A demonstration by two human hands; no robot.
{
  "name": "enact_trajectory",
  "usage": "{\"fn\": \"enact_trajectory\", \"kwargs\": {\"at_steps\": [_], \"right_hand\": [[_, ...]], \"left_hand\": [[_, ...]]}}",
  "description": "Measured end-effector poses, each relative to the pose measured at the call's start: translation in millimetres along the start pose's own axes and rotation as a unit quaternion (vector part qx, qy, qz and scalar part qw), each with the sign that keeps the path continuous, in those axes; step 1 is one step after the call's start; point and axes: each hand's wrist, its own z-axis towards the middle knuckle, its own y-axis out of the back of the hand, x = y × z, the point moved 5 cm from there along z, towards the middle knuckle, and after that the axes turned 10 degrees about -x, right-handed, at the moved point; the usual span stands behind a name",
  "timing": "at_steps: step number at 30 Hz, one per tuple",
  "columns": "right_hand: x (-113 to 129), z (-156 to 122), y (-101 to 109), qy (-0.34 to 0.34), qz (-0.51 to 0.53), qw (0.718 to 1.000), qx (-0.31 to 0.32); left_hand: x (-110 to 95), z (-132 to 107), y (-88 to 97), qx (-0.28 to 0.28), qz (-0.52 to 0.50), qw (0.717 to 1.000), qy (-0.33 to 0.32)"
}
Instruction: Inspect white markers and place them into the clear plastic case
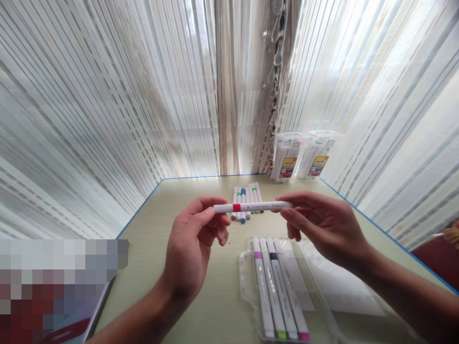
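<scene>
A white marker pen (256, 207) with a red band is held level above the table, stretched between both hands. My left hand (193, 239) pinches its ribbed cap end between thumb and fingers. At the other end, my right hand (322, 222) grips the plain tip of the barrel. Below the right hand lies an open clear plastic case (247, 282), with several white markers (278, 286) side by side in it; their bands include purple and black. Behind the held pen, a row of several more markers (243, 198) lies on the table, partly hidden by it.
Two clear packs of markers (288, 160) stand upright at the back right of the pale green table (150, 258). String curtains (161, 86) hang behind and around its blue edge. A pixelated object (53, 291) is at the lower left.
</scene>
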Motion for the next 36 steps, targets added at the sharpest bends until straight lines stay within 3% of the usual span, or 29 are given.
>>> {"fn": "enact_trajectory", "kwargs": {"at_steps": [13,30,36], "right_hand": [[-1.8,0.9,0.1,-0.001,0.004,1.0,-0.001],[2.2,1.8,-0.2,0.007,0.022,0.999,-0.023],[4.1,2.0,-1.3,0.003,0.028,0.999,-0.023]], "left_hand": [[-0.5,-3.1,-0.2,0.023,0.097,0.993,-0.062],[0.6,-3.4,-1.5,0.006,0.124,0.99,-0.069],[-0.8,-4.2,-2.1,0.004,0.188,0.979,-0.085]]}}
